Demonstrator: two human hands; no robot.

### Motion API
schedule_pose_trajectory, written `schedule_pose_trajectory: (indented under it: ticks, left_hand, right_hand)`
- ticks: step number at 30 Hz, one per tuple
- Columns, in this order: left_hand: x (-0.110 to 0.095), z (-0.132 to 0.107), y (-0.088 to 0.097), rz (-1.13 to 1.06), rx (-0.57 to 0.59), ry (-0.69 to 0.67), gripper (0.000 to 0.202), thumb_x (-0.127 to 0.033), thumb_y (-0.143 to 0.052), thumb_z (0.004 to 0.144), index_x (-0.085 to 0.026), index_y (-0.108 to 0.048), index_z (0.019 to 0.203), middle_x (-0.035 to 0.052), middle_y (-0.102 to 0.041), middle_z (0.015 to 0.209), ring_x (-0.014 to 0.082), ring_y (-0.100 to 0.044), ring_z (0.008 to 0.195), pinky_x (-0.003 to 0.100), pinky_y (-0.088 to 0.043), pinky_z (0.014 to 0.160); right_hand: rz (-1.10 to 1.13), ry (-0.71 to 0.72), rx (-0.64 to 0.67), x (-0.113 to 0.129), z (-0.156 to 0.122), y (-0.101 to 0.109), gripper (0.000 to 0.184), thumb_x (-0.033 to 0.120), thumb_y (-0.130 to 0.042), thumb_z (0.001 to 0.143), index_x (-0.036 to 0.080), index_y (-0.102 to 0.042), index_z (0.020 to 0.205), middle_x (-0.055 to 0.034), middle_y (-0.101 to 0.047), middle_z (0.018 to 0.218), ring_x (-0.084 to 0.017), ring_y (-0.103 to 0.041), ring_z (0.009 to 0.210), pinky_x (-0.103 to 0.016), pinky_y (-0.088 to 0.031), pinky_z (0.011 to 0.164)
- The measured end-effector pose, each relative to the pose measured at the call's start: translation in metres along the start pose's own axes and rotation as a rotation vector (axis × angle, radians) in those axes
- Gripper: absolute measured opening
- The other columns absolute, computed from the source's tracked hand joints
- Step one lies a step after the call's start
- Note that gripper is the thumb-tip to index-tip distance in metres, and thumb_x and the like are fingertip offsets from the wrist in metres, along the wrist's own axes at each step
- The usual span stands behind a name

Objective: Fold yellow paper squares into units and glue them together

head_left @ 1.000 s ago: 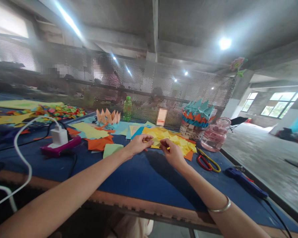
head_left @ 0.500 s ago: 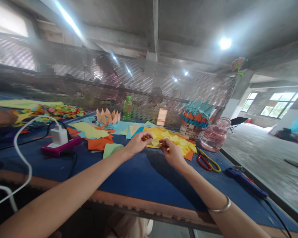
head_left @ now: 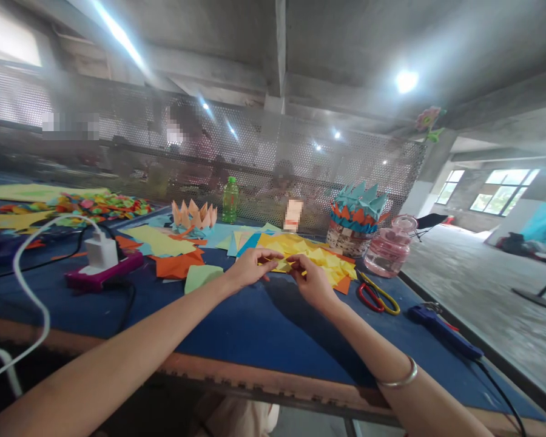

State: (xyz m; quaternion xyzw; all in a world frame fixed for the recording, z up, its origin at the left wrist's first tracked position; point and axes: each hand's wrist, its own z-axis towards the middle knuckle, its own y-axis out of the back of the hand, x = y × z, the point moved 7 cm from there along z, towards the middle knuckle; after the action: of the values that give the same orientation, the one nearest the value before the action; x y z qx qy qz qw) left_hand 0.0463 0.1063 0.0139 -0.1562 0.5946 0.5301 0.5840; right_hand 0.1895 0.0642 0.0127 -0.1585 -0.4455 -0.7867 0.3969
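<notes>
Between my two hands is a small piece of yellow folded paper (head_left: 283, 265), pinched at both ends above the blue tabletop. My left hand (head_left: 253, 267) grips its left end between thumb and fingers. On the other end, my right hand (head_left: 310, 279) is closed in a similar pinch. Just behind the hands lie many folded yellow paper pieces (head_left: 330, 261) on yellow sheets. A silver bangle (head_left: 401, 376) circles my right wrist. The fold details of the held piece are too small to make out.
To the right are red-and-yellow-handled scissors (head_left: 377, 294), a blue glue gun (head_left: 446, 331) and a pink glass jar (head_left: 387, 252). A layered paper basket (head_left: 352, 227), peach paper crown (head_left: 195, 217) and green bottle (head_left: 230, 200) stand behind. A purple power strip (head_left: 104, 273) with cables sits left.
My hands have lowered slightly and drawn closer together, and the yellow paper between them now looks flatter. The other person's hand at the far left has gone from view. The camera has turned slightly right.
</notes>
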Motion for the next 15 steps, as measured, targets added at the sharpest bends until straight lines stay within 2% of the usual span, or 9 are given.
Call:
schedule_pose_trajectory:
  ticks: [5,13,15]
  left_hand:
    - [0.003,0.000,0.000,-0.035,-0.020,0.028,0.027,-0.030,-0.059,0.095,-0.014,-0.059,0.117,0.0091,-0.061,0.116,0.0213,-0.063,0.098,0.039,-0.057,0.081]
    - [0.010,0.001,-0.003,-0.053,0.016,0.075,0.028,-0.031,-0.059,0.095,-0.014,-0.059,0.117,0.0087,-0.062,0.114,0.0207,-0.064,0.096,0.040,-0.056,0.081]
    - [0.011,0.001,-0.002,-0.076,-0.012,0.065,0.028,-0.032,-0.059,0.095,-0.014,-0.059,0.117,0.0087,-0.062,0.114,0.0209,-0.064,0.096,0.040,-0.056,0.081]
  right_hand:
    - [-0.002,0.001,0.009,0.001,-0.001,0.000,0.024,0.014,-0.054,0.080,0.020,-0.061,0.102,-0.0033,-0.069,0.081,-0.018,-0.065,0.075,-0.028,-0.047,0.065]
    - [0.006,0.002,0.016,0.004,-0.001,0.000,0.024,0.014,-0.054,0.081,0.020,-0.060,0.103,-0.0040,-0.070,0.083,-0.018,-0.066,0.077,-0.028,-0.048,0.066]
    - [0.007,0.002,0.016,0.004,-0.002,0.001,0.023,0.015,-0.054,0.081,0.020,-0.060,0.103,-0.0039,-0.070,0.084,-0.018,-0.066,0.077,-0.028,-0.048,0.066]
